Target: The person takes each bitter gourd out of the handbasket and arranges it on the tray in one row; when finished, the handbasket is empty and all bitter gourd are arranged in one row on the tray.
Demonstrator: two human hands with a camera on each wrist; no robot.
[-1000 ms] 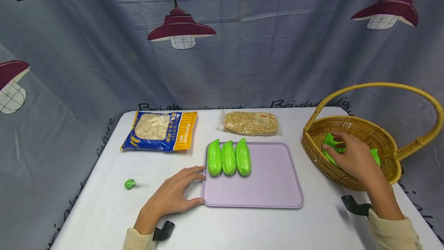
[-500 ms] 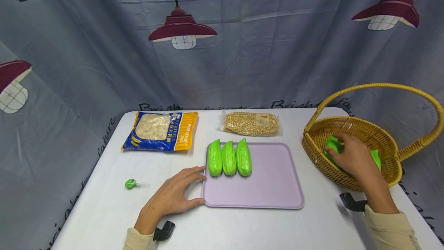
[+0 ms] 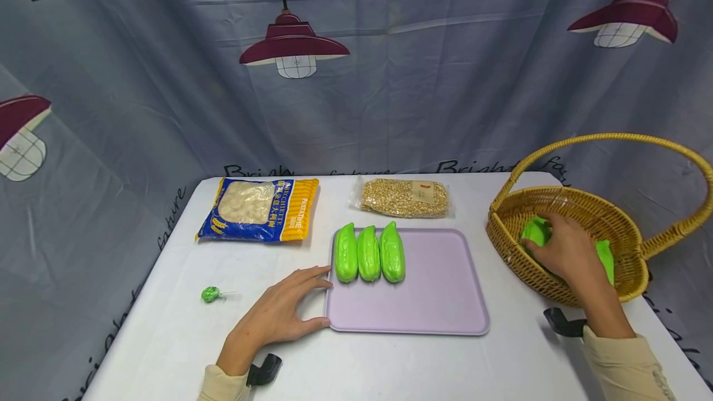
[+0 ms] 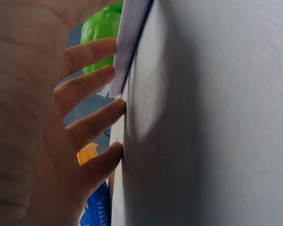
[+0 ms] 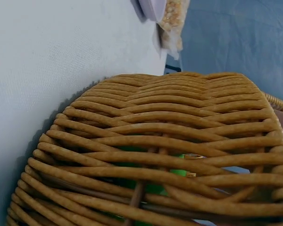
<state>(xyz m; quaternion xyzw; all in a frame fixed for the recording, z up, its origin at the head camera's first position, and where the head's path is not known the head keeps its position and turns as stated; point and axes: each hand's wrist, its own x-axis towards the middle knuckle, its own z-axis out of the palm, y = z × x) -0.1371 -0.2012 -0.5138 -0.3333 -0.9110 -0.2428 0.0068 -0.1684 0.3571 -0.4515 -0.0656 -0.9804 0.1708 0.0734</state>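
Note:
My left hand point(image 3: 278, 308) lies at the left edge of a pale purple tray point(image 3: 440, 302), its relaxed fingers and thumb touching the rim. On the tray's left part, three lumpy green bitter melons point(image 3: 369, 254) lie side by side. My right hand point(image 3: 570, 252) reaches down into a wicker basket point(image 3: 507, 243), thumb and fingers curled round a bright green thing point(image 3: 536, 229) whose kind I cannot make out. Another green thing point(image 3: 604, 260) shows beyond the wrist. In the right wrist view the basket wall point(image 5: 170, 141) hides most of the hand.
A blue and yellow pasta bag point(image 3: 259, 209) lies at the back left. Behind the tray is a clear packet of grains point(image 3: 403, 198). A green-wrapped lollipop point(image 3: 210, 294) sits on the white table point(image 3: 150, 339) at left. The basket's tall handle point(image 3: 607, 136) arches over it.
My right hand has shifted slightly left and lower in the basket, its fingers closing round the green thing. My left hand has stayed at the tray.

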